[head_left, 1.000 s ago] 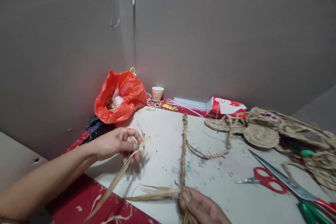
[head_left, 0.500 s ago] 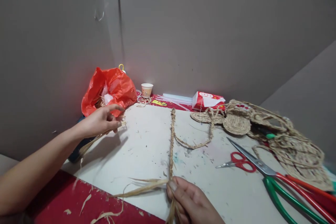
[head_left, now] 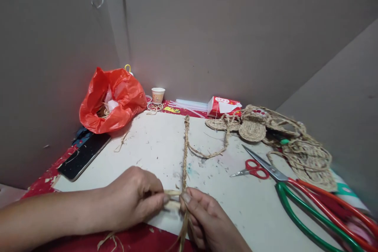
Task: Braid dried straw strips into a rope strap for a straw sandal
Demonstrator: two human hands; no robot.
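A long braided straw cord (head_left: 185, 153) runs away from me over the white board, then loops to the right. At its near end my right hand (head_left: 206, 218) is closed, thumb and fingers pinching the braid. Loose straw strands (head_left: 183, 230) hang down below that pinch. Just left of it, my left hand (head_left: 141, 197) is closed on pale straw strands (head_left: 171, 193) that stretch sideways to the braid. The far ends of those strands are hidden behind the left hand.
Large red-and-green-handled shears (head_left: 295, 193) and small red scissors (head_left: 254, 170) lie at the right, before woven straw pieces (head_left: 307, 157). A phone (head_left: 85, 157), a red plastic bag (head_left: 118, 98), a paper cup (head_left: 158, 95) and a tissue pack (head_left: 224, 106) stand around the board (head_left: 156, 145).
My left hand has come from near the red bag down and right to the braid's end, and grips the sideways strands. My right hand keeps its pinch. The view has shifted slightly.
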